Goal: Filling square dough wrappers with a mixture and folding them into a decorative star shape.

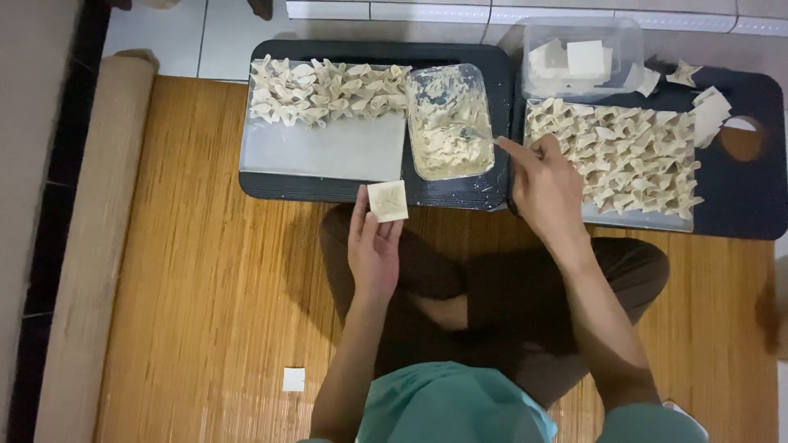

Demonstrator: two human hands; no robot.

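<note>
My left hand (373,246) lies palm up and carries a square dumpling wrapper (388,201) on its fingertips, just in front of the black tray (328,187). My right hand (546,184) grips a small utensil (480,138) whose tip dips into the clear tub of pale filling (447,123). Folded dumplings (328,90) line the back of a white sheet (324,149) on the left tray. More folded dumplings (624,156) cover a sheet on the right black tray (739,209).
A clear box of unused square wrappers (583,59) stands behind the right tray. One stray wrapper (293,379) lies on the bamboo mat (205,287). The mat's rolled edge (90,246) runs along the left. My crossed legs (460,287) sit below the trays.
</note>
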